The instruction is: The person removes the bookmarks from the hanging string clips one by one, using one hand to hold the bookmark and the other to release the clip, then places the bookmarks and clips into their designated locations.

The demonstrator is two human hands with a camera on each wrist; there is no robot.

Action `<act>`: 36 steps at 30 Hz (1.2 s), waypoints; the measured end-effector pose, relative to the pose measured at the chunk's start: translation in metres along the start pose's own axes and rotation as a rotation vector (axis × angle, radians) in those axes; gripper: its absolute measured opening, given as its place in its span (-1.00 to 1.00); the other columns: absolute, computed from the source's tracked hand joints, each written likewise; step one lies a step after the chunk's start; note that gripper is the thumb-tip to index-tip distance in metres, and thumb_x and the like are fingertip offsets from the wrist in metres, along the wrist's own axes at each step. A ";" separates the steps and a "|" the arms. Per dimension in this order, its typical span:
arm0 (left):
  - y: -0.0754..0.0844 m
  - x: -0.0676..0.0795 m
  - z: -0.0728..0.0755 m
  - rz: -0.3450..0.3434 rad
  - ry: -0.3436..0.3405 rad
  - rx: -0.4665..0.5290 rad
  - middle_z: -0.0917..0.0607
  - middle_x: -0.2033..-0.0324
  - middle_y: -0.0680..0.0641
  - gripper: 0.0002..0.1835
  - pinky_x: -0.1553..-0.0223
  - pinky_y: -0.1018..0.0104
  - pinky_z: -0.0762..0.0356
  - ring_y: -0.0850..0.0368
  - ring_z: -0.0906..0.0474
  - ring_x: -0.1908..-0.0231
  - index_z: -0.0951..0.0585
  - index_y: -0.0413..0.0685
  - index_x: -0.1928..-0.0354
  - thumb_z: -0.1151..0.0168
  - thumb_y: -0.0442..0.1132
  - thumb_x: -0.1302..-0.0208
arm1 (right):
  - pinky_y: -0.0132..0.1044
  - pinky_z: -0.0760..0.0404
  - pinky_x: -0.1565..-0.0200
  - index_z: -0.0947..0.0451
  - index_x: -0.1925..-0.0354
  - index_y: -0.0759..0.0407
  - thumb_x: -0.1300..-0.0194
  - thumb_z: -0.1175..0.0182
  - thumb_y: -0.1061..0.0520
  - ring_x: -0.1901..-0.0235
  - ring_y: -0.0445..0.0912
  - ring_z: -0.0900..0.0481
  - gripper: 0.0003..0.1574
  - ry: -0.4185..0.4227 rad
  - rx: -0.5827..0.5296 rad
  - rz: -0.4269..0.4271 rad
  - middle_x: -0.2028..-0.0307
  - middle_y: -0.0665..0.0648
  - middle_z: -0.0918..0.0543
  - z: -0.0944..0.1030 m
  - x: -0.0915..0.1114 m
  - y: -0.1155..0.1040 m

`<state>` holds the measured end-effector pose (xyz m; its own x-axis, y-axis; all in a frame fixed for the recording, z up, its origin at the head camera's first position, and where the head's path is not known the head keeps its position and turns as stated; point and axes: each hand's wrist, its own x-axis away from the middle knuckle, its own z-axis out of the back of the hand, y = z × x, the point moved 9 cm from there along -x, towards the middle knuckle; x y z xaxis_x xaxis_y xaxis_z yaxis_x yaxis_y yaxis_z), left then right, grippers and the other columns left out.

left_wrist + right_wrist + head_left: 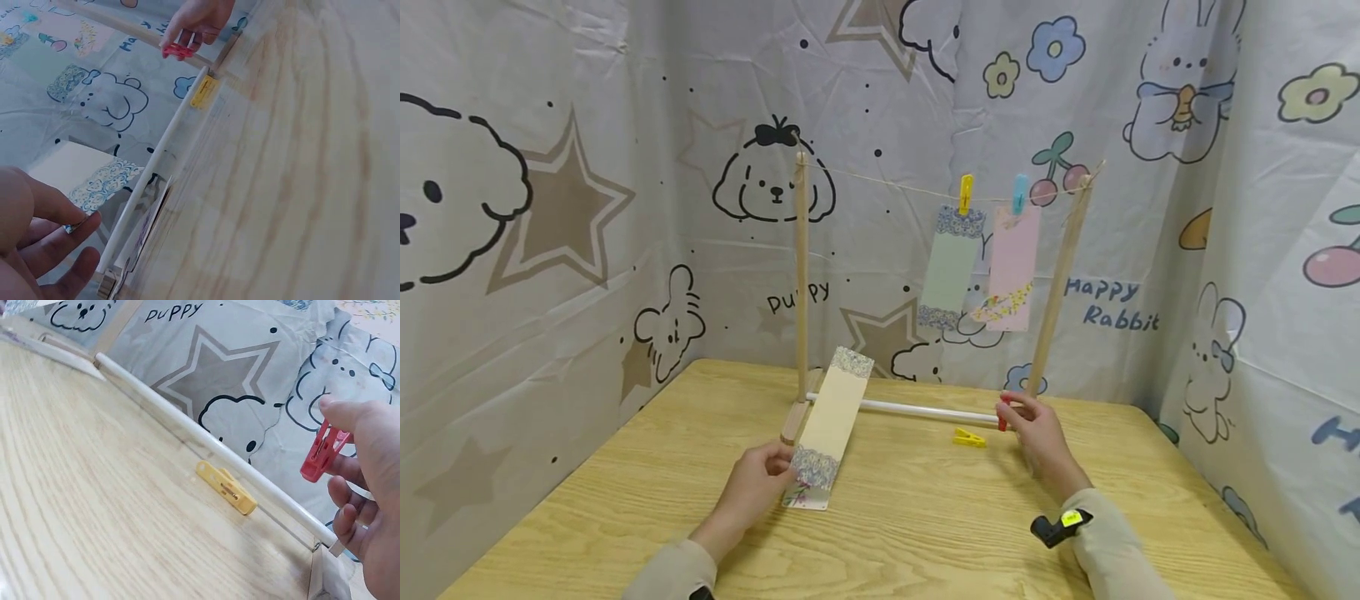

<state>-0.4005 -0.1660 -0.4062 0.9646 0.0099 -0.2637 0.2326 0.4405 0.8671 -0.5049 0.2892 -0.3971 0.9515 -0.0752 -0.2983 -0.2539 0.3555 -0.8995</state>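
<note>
My left hand pinches the edge of a long cream paper card with blue floral bands at its ends. The card is lifted and tilted; beneath its near end shows another card with pink flowers. Between the thumb and fingers of my right hand is a red clothespin, held above the table near the right post. A yellow clothespin lies on the table to the left of that hand. Behind, a green card and a pink card hang from a string.
Two wooden posts, left and right, carry the string, and a white rod joins them low down. A yellow clip and a blue clip grip the hanging cards. Printed curtain surrounds the wooden table.
</note>
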 end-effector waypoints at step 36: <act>-0.004 0.018 -0.003 0.044 -0.086 -0.150 -0.78 0.34 0.16 -0.46 -0.22 -0.56 0.04 0.11 -0.67 0.23 -0.58 -0.08 -0.23 -0.47 -0.31 -0.18 | 0.04 -0.58 0.03 -0.62 -0.22 0.27 -0.42 -0.36 -0.08 0.12 0.09 -0.70 -0.42 0.047 0.450 0.050 0.17 0.22 -0.77 -0.007 0.002 0.019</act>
<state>-0.3845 -0.1647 -0.4153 0.9821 -0.0422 -0.1837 0.1746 0.5700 0.8029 -0.5092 0.2894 -0.4165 0.9285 -0.0857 -0.3614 -0.1889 0.7287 -0.6582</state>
